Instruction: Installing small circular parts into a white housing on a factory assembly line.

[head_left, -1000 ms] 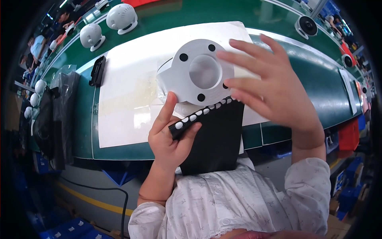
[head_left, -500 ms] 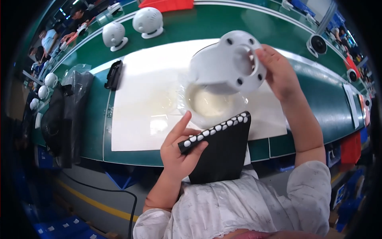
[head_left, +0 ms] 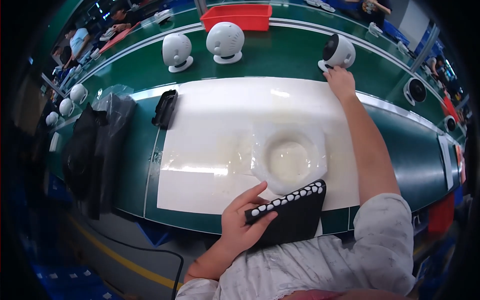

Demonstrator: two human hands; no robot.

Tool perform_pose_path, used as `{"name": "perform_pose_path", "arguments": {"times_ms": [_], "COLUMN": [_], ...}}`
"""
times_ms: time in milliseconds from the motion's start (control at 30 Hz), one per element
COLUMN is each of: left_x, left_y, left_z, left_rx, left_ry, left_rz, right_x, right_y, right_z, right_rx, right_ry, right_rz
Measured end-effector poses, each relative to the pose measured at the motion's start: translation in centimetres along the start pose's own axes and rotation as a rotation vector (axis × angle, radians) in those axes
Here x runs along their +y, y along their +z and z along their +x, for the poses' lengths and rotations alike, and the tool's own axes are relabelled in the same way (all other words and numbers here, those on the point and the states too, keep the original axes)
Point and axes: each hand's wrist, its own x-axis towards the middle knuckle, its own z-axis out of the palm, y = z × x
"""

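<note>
My left hand is closed on a black sheet that carries a row of white oval pads along its upper edge. The thumb and fingers pinch one end of it, and the index finger sticks out. With my arm stretched far forward, my right hand grips the base of a white round-headed device with a black front. This device stands upright on the green surface; the fingers partly hide its base. Between my arms lies a white ring-shaped holder wrapped in clear plastic, its middle bare.
Two more white devices stand beyond the white board, near a red tray. Another device is at the right. Left lie a black plastic part and dark bags. People work farther off.
My right hand has carried the white device from above the ring-shaped holder to the far green surface, turning it from tipped to upright. The left hand keeps the black sheet. The view has shifted.
</note>
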Motion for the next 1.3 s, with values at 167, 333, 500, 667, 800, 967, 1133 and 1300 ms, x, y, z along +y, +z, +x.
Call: {"name": "perform_pose_path", "arguments": {"times_ms": [167, 333, 500, 667, 800, 967, 1133, 1300], "left_x": [0.1, -0.6, -0.8, -1.0, -1.0, -0.9, -1.2, 0.1], "left_y": [-0.3, -1.0, -0.9, -1.2, -1.5, -1.5, -1.9, -0.7], "left_z": [0.1, 0.5, -0.1, 0.1, 0.3, 0.1, -0.1, -0.3], "left_rx": [-0.028, -0.059, -0.055, -0.087, -0.133, -0.109, -0.059, 0.030], "left_ry": [0.007, -0.018, -0.095, -0.073, -0.134, -0.105, -0.056, -0.034], "left_rz": [0.014, 0.033, 0.122, 0.126, 0.085, 0.064, 0.053, -0.049], "right_x": [0.5, -4.4, -17.1, -23.2, -22.6, -17.6, -13.6, -10.4], "right_y": [-0.3, -4.5, -6.7, -3.5, -1.8, -6.3, -15.5, -21.0], "right_z": [-1.3, 0.5, 6.1, 10.4, 10.2, 9.1, -0.3, -7.3], "right_rx": [-0.045, -0.275, -0.509, -0.540, -0.244, 0.145, 0.100, -0.287], "right_ry": [0.113, 0.044, -0.387, -0.251, -0.192, -0.300, -0.164, 0.057], "right_rz": [0.020, 0.179, 0.714, 0.505, 0.494, 0.517, 1.209, 1.628]}}
